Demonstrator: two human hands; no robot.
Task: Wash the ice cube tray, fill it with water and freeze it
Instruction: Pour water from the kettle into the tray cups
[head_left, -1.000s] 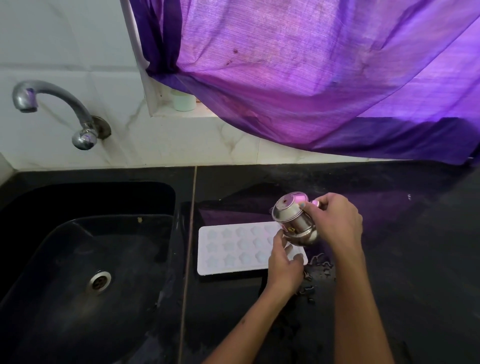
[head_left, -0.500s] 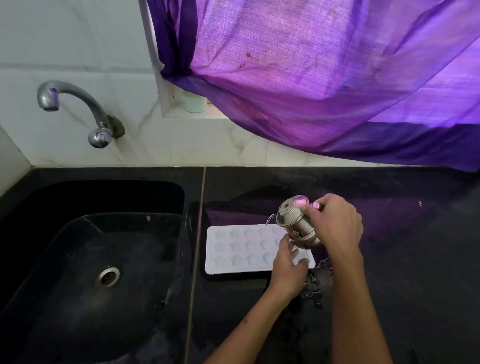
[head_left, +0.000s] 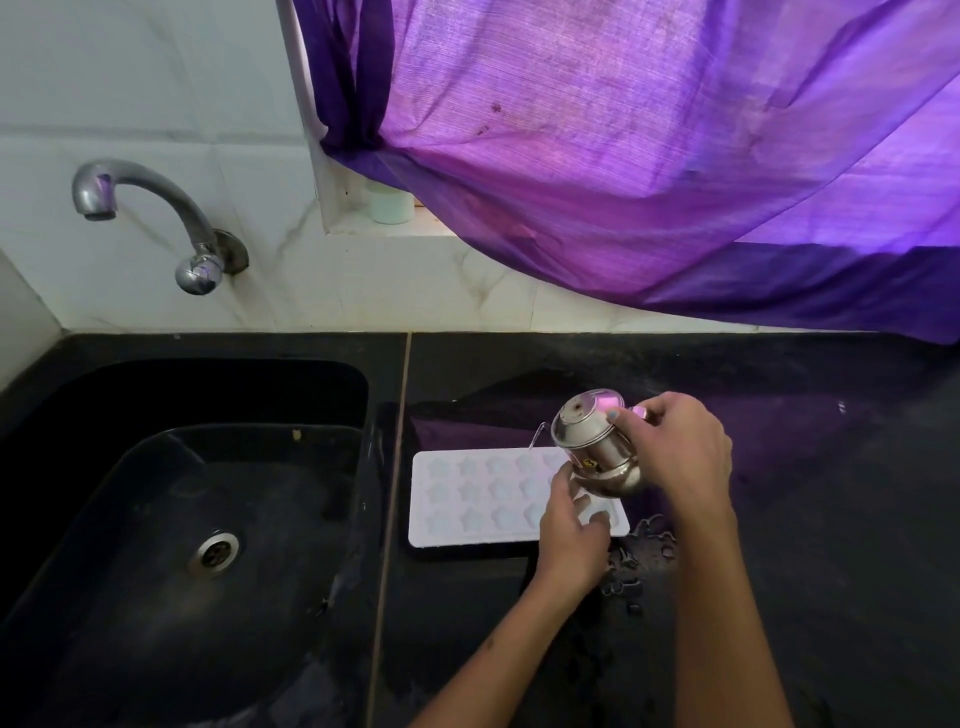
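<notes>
Left hand: the left hand lay on the right end of the ice cube tray, fingers curled down over that end and pressing it to the counter.
Spill: a patch of water glistened on the counter just off the tray's near right corner.
Tray: white and rectangular, it had rows of star-shaped cells; it sat flat on the black counter, close beside the sink edge.
Right hand: the right hand gripped a small steel pot, fingers wrapped round its body, and held it tipped to the left above the tray's far right corner.
Pour: a thin stream ran from the pot's rim down to the tray.
Sink: the black sink, with its steel drain, filled the left side.
Back wall: a steel tap stuck out over the sink, and a purple curtain hung over the counter's far edge.
</notes>
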